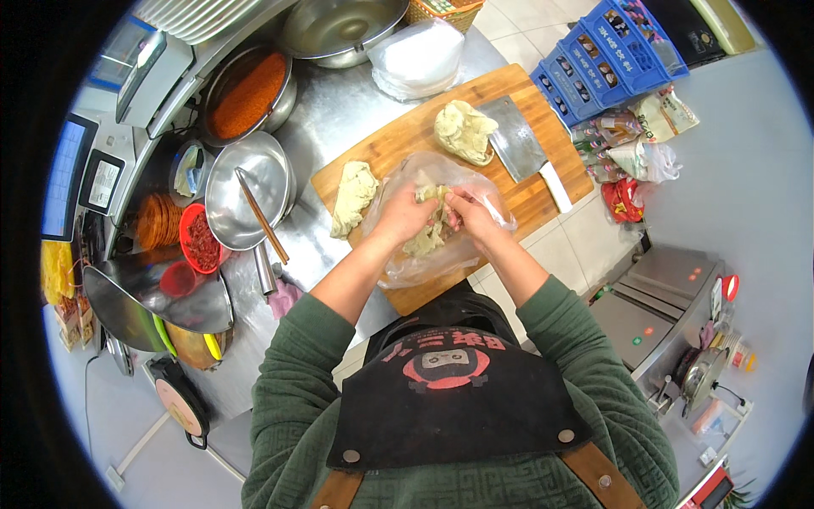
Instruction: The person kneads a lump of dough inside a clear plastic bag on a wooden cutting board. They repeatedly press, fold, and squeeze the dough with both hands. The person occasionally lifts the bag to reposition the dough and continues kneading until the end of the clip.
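Both my hands meet over a clear plastic bag (407,172) lying on a bamboo cutting board (534,95). My left hand (407,215) grips one side of a pale, yellowish-green, stringy lump (425,242), perhaps pickled leaves, and my right hand (467,213) pinches its top. The lump's lower part hangs over the bag. A similar crumpled pale lump (463,130) sits beyond my right hand, against the blade of a cleaver (518,141) with a white handle. Another pale lump (354,198) lies at the board's left edge.
Left of the board stand a steel pan (248,191), with chopsticks across it, a pot of red seasoning (251,98) and a red bowl of chopped red food (202,242). Behind the board are a stack of plastic bags (420,57) and a large steel basin (346,28).
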The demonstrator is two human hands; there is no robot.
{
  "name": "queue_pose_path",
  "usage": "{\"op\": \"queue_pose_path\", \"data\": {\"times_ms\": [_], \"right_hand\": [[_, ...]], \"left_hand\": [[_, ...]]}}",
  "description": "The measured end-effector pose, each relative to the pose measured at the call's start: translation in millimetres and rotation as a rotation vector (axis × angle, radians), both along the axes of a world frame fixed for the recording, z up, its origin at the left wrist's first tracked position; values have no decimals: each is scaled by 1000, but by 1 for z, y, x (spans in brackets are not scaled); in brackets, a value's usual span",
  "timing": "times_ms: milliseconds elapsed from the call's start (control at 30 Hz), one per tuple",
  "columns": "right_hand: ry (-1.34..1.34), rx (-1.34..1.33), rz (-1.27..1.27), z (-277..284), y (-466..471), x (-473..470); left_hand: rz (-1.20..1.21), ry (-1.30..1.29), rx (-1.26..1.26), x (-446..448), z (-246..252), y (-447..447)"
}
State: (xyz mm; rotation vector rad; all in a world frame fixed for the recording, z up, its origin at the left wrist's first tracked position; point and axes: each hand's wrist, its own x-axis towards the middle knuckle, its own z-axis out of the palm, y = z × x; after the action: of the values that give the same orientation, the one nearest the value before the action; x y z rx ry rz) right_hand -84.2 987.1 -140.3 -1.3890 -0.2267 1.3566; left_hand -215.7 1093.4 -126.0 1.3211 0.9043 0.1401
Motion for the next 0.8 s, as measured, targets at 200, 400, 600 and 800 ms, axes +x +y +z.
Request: {"op": "queue_pose_path", "data": {"times_ms": [200, 400, 600, 800], "right_hand": [[-107, -76, 132, -1, -8, -1], [-656, -21, 373, -21, 2, 2], [-503, -22, 249, -4, 5, -3], [-43, -40, -34, -6, 5, -4]], "left_hand": [[22, 106, 126, 0, -2, 3], [31, 41, -160, -10, -3, 5], [64, -31, -274, -13, 4, 7], [94, -90, -308, -10, 3, 7]]}}
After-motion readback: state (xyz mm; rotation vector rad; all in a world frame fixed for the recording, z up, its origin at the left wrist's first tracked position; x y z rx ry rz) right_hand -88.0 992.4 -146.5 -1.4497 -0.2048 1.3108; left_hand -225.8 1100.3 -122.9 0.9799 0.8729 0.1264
